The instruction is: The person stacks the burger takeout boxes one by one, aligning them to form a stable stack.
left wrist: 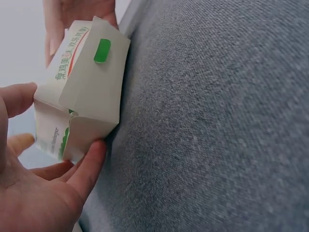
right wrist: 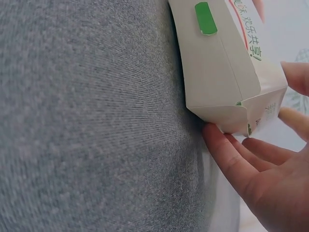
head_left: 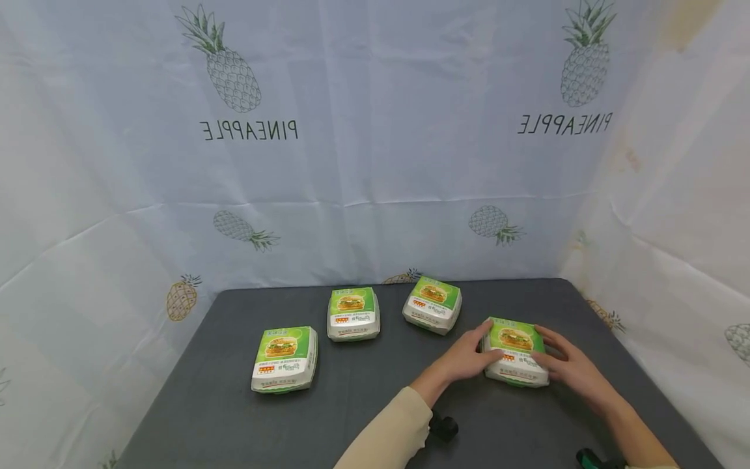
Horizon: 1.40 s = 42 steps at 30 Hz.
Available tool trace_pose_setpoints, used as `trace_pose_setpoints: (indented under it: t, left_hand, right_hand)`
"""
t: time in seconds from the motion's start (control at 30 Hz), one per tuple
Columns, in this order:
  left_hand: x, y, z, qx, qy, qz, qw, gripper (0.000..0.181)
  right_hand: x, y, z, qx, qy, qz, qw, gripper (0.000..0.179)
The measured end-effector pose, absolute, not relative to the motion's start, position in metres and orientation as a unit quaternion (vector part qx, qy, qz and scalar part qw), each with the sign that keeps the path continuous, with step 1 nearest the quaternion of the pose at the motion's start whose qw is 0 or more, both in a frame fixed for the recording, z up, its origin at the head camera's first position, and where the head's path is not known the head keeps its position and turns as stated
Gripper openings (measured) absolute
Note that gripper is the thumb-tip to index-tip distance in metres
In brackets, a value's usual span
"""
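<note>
A white and green burger box [head_left: 514, 342] sits on the dark table at the right, between both hands. My left hand [head_left: 463, 357] grips its left side, the thumb near the front top edge and the fingers along the side. From the opposite side my right hand [head_left: 573, 370] holds it the same way. In the left wrist view, the left fingertips [left wrist: 94, 152] touch the lower side of the closed box [left wrist: 96, 82], whose front has a green tab. The right wrist view shows the right fingers [right wrist: 231, 154] under the box's [right wrist: 217, 72] side edge, close to the cloth surface.
Three similar burger boxes stand on the grey table [head_left: 363, 404]: one at the left [head_left: 285, 359], one at the back middle [head_left: 353, 314] and one turned at an angle [head_left: 432, 305]. A pineapple-print curtain [head_left: 375, 143] encloses the table's back and sides.
</note>
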<state>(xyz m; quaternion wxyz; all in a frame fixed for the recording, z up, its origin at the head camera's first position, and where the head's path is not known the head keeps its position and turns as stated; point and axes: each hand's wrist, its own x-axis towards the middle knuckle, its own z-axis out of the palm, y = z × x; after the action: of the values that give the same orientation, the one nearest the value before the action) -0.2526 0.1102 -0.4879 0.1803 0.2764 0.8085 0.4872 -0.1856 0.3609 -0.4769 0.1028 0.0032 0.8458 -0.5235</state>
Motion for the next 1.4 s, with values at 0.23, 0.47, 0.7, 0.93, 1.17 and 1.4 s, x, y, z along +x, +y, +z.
trace_pose_setpoints:
  t: [0.23,0.47,0.7,0.93,1.17,1.4]
  left_hand:
    - [-0.247,0.106,-0.488,0.256,0.817,0.482,0.186,0.066]
    - [-0.241,0.095,-0.485,0.237,0.833,0.468,0.176,0.068]
    - [-0.236,0.077,-0.487,0.229,0.828,0.479,0.18,0.068]
    - [-0.228,0.057,-0.485,0.225,0.825,0.485,0.185,0.069]
    - [-0.221,0.034,-0.483,0.232,0.821,0.485,0.191,0.071]
    - [-0.22,0.01,-0.482,0.239,0.817,0.489,0.19,0.074]
  right_hand:
    - [-0.185,0.355,-0.477,0.01,0.846,-0.523,0.106,0.081]
    - [-0.185,0.345,-0.477,-0.004,0.85,-0.516,0.107,0.079]
    - [-0.183,0.326,-0.478,-0.011,0.845,-0.525,0.104,0.077]
    - [-0.181,0.308,-0.475,-0.022,0.844,-0.525,0.106,0.075]
    - [-0.181,0.29,-0.478,-0.029,0.834,-0.539,0.111,0.075]
    - [-0.185,0.271,-0.482,-0.037,0.829,-0.547,0.113,0.074]
